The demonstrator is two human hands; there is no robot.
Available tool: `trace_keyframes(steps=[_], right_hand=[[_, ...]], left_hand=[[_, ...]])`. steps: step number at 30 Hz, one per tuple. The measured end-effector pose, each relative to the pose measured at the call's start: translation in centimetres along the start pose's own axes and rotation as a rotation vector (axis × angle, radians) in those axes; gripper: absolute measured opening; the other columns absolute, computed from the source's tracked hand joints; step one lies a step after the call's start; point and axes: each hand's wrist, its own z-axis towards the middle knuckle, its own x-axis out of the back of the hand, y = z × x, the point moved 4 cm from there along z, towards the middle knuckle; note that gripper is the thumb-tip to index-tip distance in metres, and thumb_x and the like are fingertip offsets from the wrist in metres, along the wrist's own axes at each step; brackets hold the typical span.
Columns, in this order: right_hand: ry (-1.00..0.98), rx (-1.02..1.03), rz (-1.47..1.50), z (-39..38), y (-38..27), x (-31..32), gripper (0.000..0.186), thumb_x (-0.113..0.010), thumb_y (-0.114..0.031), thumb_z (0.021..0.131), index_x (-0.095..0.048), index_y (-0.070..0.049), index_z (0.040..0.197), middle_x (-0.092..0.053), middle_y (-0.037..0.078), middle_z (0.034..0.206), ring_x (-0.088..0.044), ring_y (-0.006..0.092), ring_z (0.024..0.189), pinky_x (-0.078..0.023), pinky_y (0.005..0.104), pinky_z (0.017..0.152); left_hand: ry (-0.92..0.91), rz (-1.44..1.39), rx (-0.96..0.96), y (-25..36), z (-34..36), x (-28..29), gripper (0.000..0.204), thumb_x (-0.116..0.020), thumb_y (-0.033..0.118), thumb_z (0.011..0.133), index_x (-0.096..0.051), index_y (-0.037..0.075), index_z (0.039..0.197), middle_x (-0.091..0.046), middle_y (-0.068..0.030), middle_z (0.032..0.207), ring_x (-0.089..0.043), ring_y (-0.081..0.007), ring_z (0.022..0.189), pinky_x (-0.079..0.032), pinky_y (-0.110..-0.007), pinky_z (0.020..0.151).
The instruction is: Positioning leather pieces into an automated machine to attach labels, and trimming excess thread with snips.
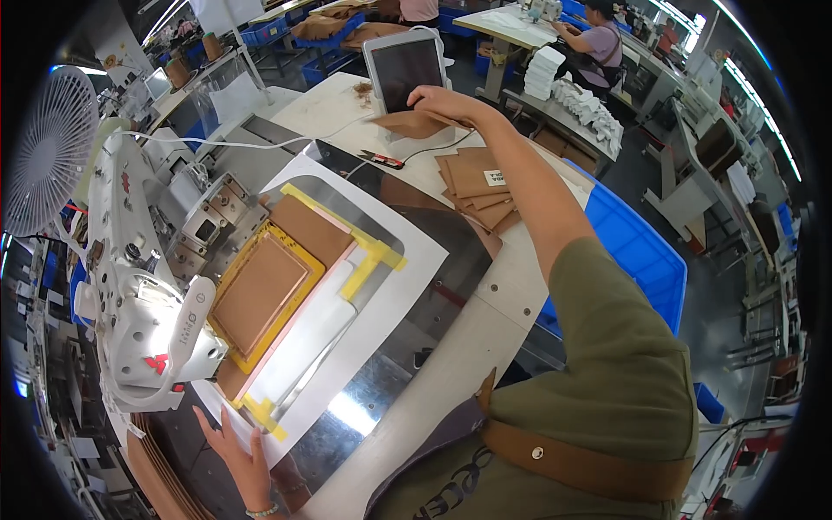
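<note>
My right hand [444, 105] reaches far out in front of the tablet screen [406, 69], with its fingers closed on a brown leather-like piece [407, 126]. Spread fingers show on my left hand [236, 458], down by the near corner of a white sheet [381, 290]. A clamp template with yellow tape [360, 276] lies on that sheet. Within the template sits a brown panel [264, 299] framed by a yellow border [244, 360]. The white sewing machine head [160, 334] stands over its left side, its lamp lit.
Red-and-black thread snips [381, 159] lie near the tablet. A stack of brown pieces [477, 184] rests beneath my right arm, beside a blue bin [637, 251]. More brown panels [160, 472] stand at lower left. A white fan [50, 147] is at far left. Another person [598, 48] works behind.
</note>
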Motion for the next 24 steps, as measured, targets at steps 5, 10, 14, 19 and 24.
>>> trace_keyframes(steps=[5,10,14,19,24], right_hand=[[-0.021,-0.039,-0.110,0.8,-1.1,-0.1,0.037,-0.062,-0.023,0.102,-0.065,-0.005,0.134,-0.071,0.004,0.108,-0.061,0.0116,0.099,-0.048,0.0286,0.088],[-0.490,0.204,-0.113,-4.5,-8.5,-3.6,0.028,-0.073,-0.015,0.097,-0.075,-0.003,0.122,-0.073,-0.001,0.091,-0.063,0.0090,0.086,-0.048,0.0281,0.082],[-0.351,0.418,-0.286,-6.3,-16.2,-6.4,0.025,-0.072,-0.009,0.096,-0.079,-0.007,0.119,-0.073,0.003,0.092,-0.065,0.0155,0.087,-0.051,0.0342,0.080],[-0.318,0.683,-0.225,-5.2,-22.6,-14.6,0.023,-0.070,-0.014,0.098,-0.081,-0.011,0.118,-0.072,0.008,0.103,-0.067,0.0274,0.098,-0.053,0.0410,0.090],[-0.378,0.741,-0.084,-4.1,-22.7,-25.1,0.021,-0.067,-0.014,0.098,-0.083,-0.010,0.109,-0.076,0.011,0.105,-0.070,0.0335,0.106,-0.054,0.0447,0.095]], left_hand=[[-0.052,-0.038,0.039,0.4,-0.9,0.5,0.067,-0.071,0.014,0.098,-0.048,0.001,0.160,-0.010,-0.0209,0.183,-0.016,-0.0453,0.166,-0.022,-0.059,0.132],[-0.112,0.026,0.010,-0.6,0.0,1.5,0.061,-0.069,0.012,0.100,-0.051,0.002,0.158,-0.024,-0.0196,0.180,-0.019,-0.0445,0.166,-0.022,-0.059,0.131],[-0.096,0.031,-0.063,-1.3,1.7,1.5,0.058,-0.069,0.013,0.100,-0.055,0.005,0.156,-0.036,-0.0191,0.175,-0.023,-0.0441,0.165,-0.021,-0.058,0.132],[-0.136,0.003,-0.094,-0.8,3.6,-0.1,0.058,-0.067,0.016,0.103,-0.054,0.006,0.158,-0.037,-0.0201,0.175,-0.023,-0.0430,0.165,-0.021,-0.055,0.133],[-0.162,-0.040,-0.103,-0.7,5.5,-1.7,0.056,-0.063,0.022,0.109,-0.051,0.003,0.161,-0.041,-0.0230,0.171,-0.024,-0.0426,0.165,-0.022,-0.052,0.132]])
